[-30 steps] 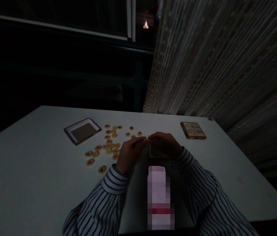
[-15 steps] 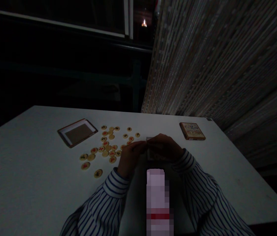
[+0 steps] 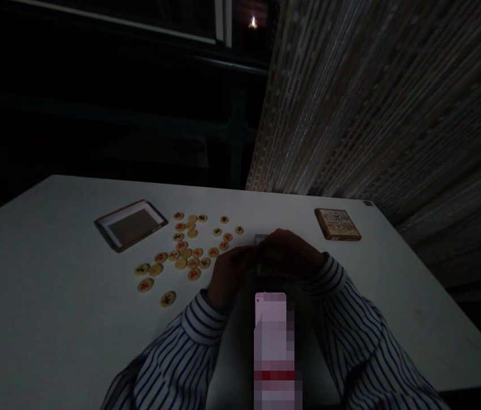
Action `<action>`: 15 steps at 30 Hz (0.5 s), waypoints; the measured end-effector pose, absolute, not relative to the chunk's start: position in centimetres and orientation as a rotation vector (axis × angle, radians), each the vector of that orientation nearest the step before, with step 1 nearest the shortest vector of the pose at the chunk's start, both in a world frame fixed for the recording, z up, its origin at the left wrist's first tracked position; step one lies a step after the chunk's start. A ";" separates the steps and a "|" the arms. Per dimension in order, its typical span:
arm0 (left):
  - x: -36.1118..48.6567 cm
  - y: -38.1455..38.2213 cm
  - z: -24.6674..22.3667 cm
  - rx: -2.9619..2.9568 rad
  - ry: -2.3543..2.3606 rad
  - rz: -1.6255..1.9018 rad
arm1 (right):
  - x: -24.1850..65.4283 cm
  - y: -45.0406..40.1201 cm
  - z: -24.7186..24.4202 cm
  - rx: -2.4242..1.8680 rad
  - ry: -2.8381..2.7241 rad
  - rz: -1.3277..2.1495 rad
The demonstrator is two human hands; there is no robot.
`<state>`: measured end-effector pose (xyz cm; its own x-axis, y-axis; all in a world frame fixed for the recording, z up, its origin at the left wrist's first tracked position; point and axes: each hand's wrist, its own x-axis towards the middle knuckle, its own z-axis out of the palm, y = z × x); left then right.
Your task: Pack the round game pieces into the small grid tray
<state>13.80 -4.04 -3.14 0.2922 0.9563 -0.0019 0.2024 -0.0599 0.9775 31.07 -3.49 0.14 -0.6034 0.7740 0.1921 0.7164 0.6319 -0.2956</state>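
Over the middle of the table, my left hand (image 3: 228, 278) and my right hand (image 3: 294, 253) meet, fingers curled and pressed together. Between and behind the fingertips shows the pale edge of a small greyish thing (image 3: 259, 238); its kind is lost in the shadow. To the left of my left hand, several round wooden Chinese chess pieces (image 3: 181, 245) lie scattered. Some carry red characters, others black ones, and a few look blank on top. Striped sleeves cover both wrists.
An open shallow box or lid (image 3: 161, 226) with a brown rim lies at the left on the white table (image 3: 52, 296). A flat printed box (image 3: 337, 224) sits at the right. A bead-string curtain (image 3: 329, 102) hangs behind. A bright, pixelated pinkish shape (image 3: 271, 336) stands out below my hands.
The view has shifted slightly. My hands remain together at the same place, the right wrist a little farther right. The chess pieces lie as before.
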 end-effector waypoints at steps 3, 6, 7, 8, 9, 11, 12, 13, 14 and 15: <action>13.7 -4.0 -3.7 1.543 1.160 0.910 | 31.4 -3.4 0.2 -1.202 -2.575 0.301; 13.5 -3.9 -4.4 1.621 1.206 0.893 | 31.8 -3.2 0.5 -1.272 -2.641 0.383; 13.4 -3.9 -4.6 1.658 1.223 0.876 | 31.9 -3.1 0.6 -1.314 -2.652 0.398; 13.4 -3.9 -4.8 1.700 1.240 0.856 | 32.0 -3.1 0.7 -1.361 -2.656 0.402; 13.4 -4.0 -4.9 1.744 1.253 0.833 | 32.1 -3.0 0.7 -1.401 -2.655 0.398; 13.4 -4.1 -5.0 1.830 1.267 0.786 | 32.2 -3.0 0.6 -1.457 -2.670 0.386; 13.5 -4.2 -5.1 1.870 1.272 0.769 | 32.2 -3.0 0.5 -1.477 -2.683 0.381; 13.6 -4.2 -5.1 1.910 1.273 0.755 | 32.2 -3.1 0.3 -1.490 -2.700 0.377; 13.7 -4.3 -5.2 1.949 1.270 0.746 | 32.1 -3.1 0.2 -1.494 -2.719 0.383; 13.7 -4.3 -5.4 1.986 1.262 0.738 | 32.0 -3.2 0.0 -1.490 -2.738 0.399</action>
<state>13.75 -4.29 -5.35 0.3740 0.9210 0.1092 0.5466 -0.3140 0.7763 31.98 -3.17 -0.04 -0.5505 0.8260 -0.1214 0.8263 0.5182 -0.2207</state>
